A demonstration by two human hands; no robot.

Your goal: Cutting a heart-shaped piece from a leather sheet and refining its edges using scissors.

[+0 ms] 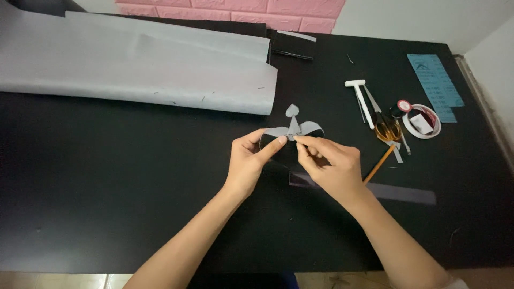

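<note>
Both my hands pinch a small grey paper cutout (293,127) above the black table (107,176). The cutout has two curved wings and a heart-shaped tip pointing away from me. My left hand (251,160) holds it from the left with thumb and forefinger. My right hand (329,163) grips its middle from the right with fingertips closed. The two hands touch at the cutout's centre.
A large grey sheet (134,64) lies folded at the back left. To the right lie a white T-shaped tool (361,99), orange-handled scissors (386,128), a pencil (379,164), a tape roll (423,122), a blue card (436,85) and a clear ruler (396,191).
</note>
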